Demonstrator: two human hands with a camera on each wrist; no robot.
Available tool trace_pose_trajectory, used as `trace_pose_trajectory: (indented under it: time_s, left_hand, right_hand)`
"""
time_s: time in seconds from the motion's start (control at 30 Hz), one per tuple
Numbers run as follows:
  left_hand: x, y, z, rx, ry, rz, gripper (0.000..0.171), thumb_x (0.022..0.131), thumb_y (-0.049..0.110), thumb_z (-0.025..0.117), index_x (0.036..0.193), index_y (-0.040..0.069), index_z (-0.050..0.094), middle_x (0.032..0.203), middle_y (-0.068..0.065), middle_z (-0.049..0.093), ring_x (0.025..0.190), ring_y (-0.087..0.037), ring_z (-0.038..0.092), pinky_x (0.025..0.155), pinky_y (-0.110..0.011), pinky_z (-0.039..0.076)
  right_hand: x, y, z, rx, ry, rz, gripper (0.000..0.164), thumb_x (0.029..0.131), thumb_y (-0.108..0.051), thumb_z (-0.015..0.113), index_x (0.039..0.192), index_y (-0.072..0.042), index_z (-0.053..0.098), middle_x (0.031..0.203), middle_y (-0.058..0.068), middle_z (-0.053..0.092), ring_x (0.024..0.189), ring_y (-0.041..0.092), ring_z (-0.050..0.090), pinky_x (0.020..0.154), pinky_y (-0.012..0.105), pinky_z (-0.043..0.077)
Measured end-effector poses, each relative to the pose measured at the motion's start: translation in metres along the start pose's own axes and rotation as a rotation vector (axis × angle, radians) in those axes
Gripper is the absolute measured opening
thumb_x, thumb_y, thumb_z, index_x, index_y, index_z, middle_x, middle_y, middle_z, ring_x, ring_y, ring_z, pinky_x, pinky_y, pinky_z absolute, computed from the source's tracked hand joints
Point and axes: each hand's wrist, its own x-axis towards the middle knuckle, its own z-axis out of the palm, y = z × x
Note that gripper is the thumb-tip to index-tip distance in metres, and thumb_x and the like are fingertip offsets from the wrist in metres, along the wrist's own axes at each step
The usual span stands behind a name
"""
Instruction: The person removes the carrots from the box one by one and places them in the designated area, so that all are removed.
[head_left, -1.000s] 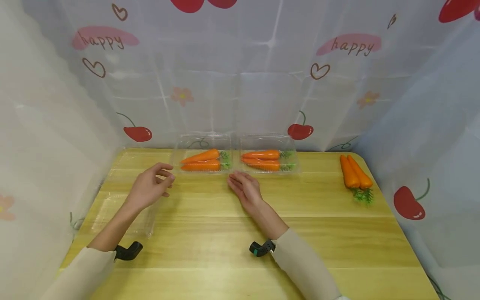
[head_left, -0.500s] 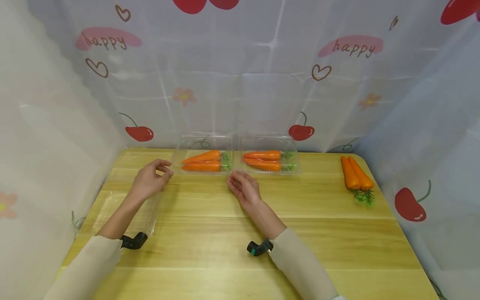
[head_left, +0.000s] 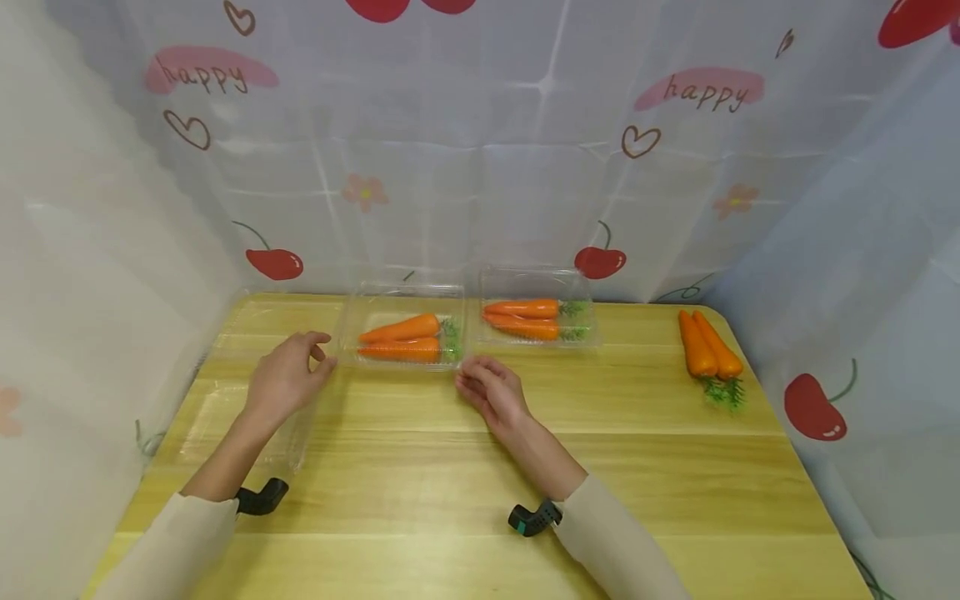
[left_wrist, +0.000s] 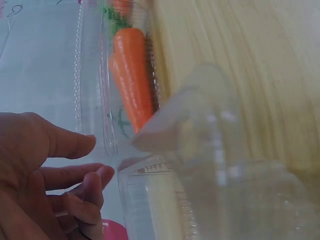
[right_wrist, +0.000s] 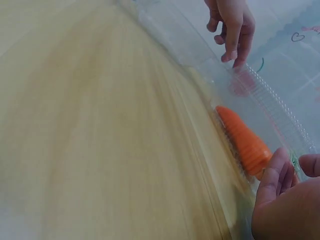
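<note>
A clear plastic clamshell box (head_left: pixel 378 302), its lid raised at the back, holds two orange carrots (head_left: pixel 403 350) with green tops. My right hand (head_left: pixel 497 390) pinches its front right corner. In the right wrist view the thumb (right_wrist: pixel 311 165) and index finger sit either side of the box edge. Just off the box's left side, my left hand (head_left: pixel 287 377) hovers with fingers loosely bent and nothing in it. The left wrist view shows a gap between its thumb (left_wrist: pixel 75 145) and fingers.
A second clear box (head_left: pixel 536 283) with two carrots stands to the right, against the curtain (head_left: pixel 480 183). Two loose carrots (head_left: pixel 708 346) lie at the table's far right. More clear plastic boxes (head_left: pixel 217 417) lie at the left, partly behind my left arm.
The left carrot box has slid toward me, away from the curtain, together with my right hand. My left hand has drawn slightly back and left. The right box has stayed put.
</note>
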Motion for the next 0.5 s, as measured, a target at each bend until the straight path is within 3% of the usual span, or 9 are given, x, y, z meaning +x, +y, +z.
trace_pose_trajectory:
  time_s: [0.13, 0.3, 0.5]
  left_hand:
    - [-0.009, 0.003, 0.0, 0.043, -0.034, -0.006, 0.043, 0.106, 0.027, 0.066, 0.14, 0.001, 0.067, 0.114, -0.018, 0.071, 0.062, -0.019, 0.055, 0.052, -0.031, 0.043]
    - [-0.015, 0.003, 0.003, 0.049, -0.049, 0.011, 0.039, 0.105, 0.027, 0.069, 0.136, 0.003, 0.071, 0.107, -0.014, 0.068, 0.062, -0.018, 0.052, 0.052, -0.031, 0.042]
    - [-0.023, 0.001, 0.008, 0.014, -0.056, 0.001, 0.034, 0.105, 0.025, 0.068, 0.131, 0.004, 0.074, 0.091, -0.008, 0.063, 0.06, -0.018, 0.048, 0.048, -0.031, 0.039]
  right_hand:
    - [-0.011, -0.003, -0.005, -0.088, -0.002, -0.009, 0.008, 0.102, -0.005, 0.071, 0.109, -0.006, 0.069, 0.094, 0.003, 0.076, 0.087, 0.014, 0.077, 0.086, 0.029, 0.067]
    - [-0.021, -0.006, -0.009, -0.244, 0.015, -0.096, 0.021, 0.101, -0.002, 0.071, 0.121, -0.003, 0.064, 0.092, 0.004, 0.074, 0.084, 0.018, 0.077, 0.084, 0.032, 0.068]
    - [-0.026, -0.007, -0.005, -0.337, 0.021, -0.191, 0.042, 0.1, 0.003, 0.068, 0.14, -0.006, 0.06, 0.11, 0.006, 0.064, 0.092, 0.019, 0.072, 0.096, 0.039, 0.066]
